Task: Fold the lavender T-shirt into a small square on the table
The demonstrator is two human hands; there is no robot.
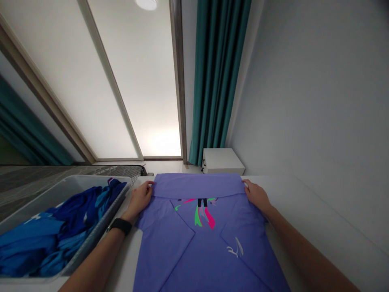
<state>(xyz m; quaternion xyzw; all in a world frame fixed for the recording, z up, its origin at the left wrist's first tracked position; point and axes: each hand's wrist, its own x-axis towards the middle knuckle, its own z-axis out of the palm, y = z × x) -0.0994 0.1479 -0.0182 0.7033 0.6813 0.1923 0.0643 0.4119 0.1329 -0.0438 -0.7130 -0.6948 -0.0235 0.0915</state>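
Note:
A periwinkle short-sleeved T-shirt [194, 243] lies flat on a white table [291, 215], with a pink, green and black print [202, 213] and a small white logo [235, 248]. Its far end is folded toward me as a wide band [197, 185]. My left hand [139, 198] pinches the band's left corner, with a black watch [120, 226] on that wrist. My right hand [257, 196] holds the band's right corner. The shirt runs past the bottom of the view.
A translucent plastic bin [100, 215] of crumpled blue clothes [51, 239] stands left of the shirt, touching my left forearm. A white box [223, 161] sits beyond the table, beside a teal curtain [217, 81]. A wall [304, 89] rises on the right.

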